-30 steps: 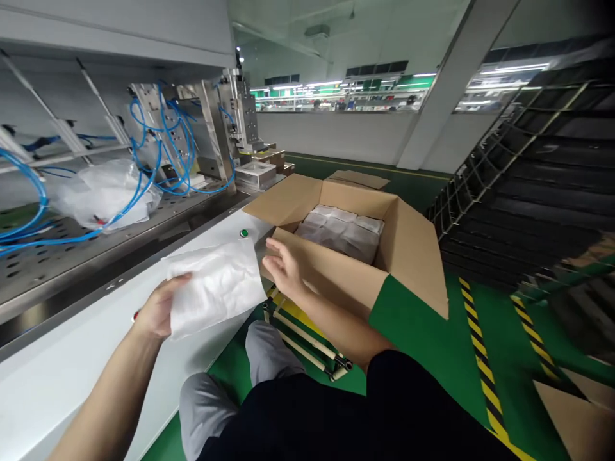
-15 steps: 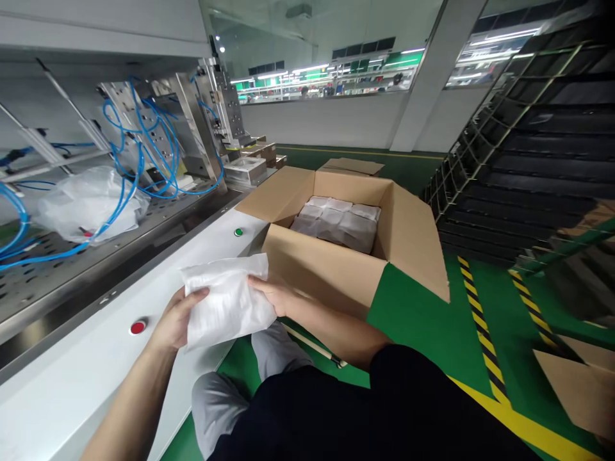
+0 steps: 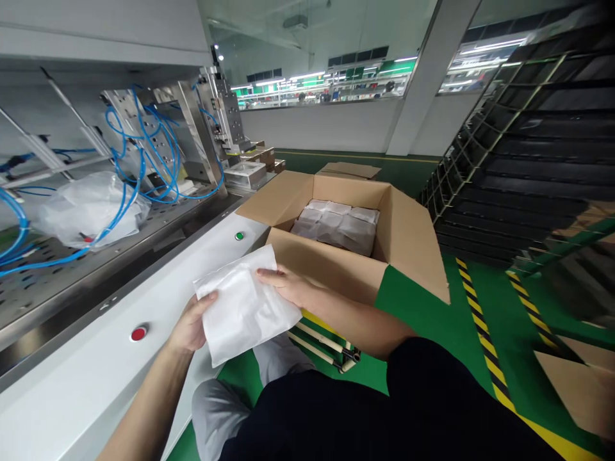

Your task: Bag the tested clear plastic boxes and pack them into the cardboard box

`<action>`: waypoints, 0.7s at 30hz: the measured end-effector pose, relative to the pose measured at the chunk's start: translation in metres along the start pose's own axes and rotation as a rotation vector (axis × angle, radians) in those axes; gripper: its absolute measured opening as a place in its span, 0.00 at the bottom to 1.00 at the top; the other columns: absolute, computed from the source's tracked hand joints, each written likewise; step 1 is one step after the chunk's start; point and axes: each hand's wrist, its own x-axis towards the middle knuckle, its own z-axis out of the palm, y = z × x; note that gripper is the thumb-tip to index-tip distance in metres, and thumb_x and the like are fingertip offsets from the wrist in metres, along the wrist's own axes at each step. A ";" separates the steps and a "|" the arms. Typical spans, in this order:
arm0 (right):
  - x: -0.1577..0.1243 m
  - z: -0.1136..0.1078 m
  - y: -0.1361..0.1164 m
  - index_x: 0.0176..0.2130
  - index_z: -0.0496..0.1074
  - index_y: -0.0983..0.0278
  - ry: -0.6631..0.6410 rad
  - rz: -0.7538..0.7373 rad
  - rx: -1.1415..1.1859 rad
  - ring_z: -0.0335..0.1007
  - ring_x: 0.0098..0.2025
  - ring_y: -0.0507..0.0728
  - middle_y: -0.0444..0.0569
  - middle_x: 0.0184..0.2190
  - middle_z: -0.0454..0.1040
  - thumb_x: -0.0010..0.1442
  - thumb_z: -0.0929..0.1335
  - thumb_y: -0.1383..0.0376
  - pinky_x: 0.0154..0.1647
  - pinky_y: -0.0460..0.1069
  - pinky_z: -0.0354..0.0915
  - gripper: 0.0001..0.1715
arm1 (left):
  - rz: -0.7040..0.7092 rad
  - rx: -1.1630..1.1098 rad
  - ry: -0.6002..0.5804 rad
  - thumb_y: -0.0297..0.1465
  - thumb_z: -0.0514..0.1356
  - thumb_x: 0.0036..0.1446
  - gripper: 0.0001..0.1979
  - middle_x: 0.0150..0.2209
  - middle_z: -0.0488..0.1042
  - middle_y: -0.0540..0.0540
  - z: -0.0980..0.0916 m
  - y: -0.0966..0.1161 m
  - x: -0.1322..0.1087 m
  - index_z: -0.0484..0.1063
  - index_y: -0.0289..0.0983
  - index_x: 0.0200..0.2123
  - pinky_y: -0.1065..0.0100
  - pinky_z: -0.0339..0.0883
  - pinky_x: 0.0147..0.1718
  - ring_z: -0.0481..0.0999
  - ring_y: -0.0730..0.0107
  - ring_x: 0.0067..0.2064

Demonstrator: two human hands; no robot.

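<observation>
Between my two hands is a flat white pouch [image 3: 243,307], tilted in front of my lap; what it contains is hidden. My left hand [image 3: 191,323] grips its left edge with the thumb on top. On the opposite side, my right hand [image 3: 286,285] holds the upper right part, thumb over the face and fingers underneath. Just beyond the pouch stands an open cardboard box [image 3: 331,266] with its flaps folded out. Inside it lie several similar white wrapped packs [image 3: 336,224], arranged in rows.
At left is a machine bench [image 3: 158,275] with a red button [image 3: 139,333], a green button [image 3: 239,236], blue air hoses [image 3: 144,153] and a crumpled plastic bag [image 3: 96,205]. A pipe frame [image 3: 348,358] stands below the box. Stacked black trays [image 3: 523,166] rise at right.
Both hands have moved the pouch a little to the right, towards the box, and turned it so its right side tilts. More of the pipe frame shows below.
</observation>
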 end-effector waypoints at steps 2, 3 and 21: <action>-0.001 -0.003 0.002 0.43 0.77 0.65 0.014 -0.023 -0.074 0.77 0.39 0.61 0.51 0.38 0.80 0.46 0.81 0.46 0.42 0.55 0.73 0.34 | 0.003 0.000 -0.003 0.42 0.79 0.43 0.45 0.51 0.81 0.35 0.001 -0.007 0.004 0.70 0.33 0.62 0.54 0.82 0.49 0.81 0.42 0.52; -0.002 -0.004 0.003 0.43 0.77 0.65 0.024 -0.052 -0.147 0.77 0.41 0.61 0.51 0.39 0.80 0.49 0.80 0.46 0.43 0.55 0.72 0.31 | 0.007 0.001 -0.007 0.42 0.79 0.43 0.46 0.50 0.81 0.34 0.002 -0.011 0.007 0.70 0.31 0.62 0.54 0.82 0.49 0.81 0.41 0.52; -0.003 -0.018 0.018 0.37 0.68 0.63 0.138 -0.652 -0.885 0.71 0.50 0.59 0.53 0.44 0.75 0.72 0.59 0.58 0.56 0.53 0.65 0.16 | 0.202 0.020 0.142 0.40 0.80 0.42 0.39 0.48 0.82 0.38 0.024 -0.036 0.026 0.75 0.34 0.57 0.60 0.79 0.47 0.82 0.48 0.50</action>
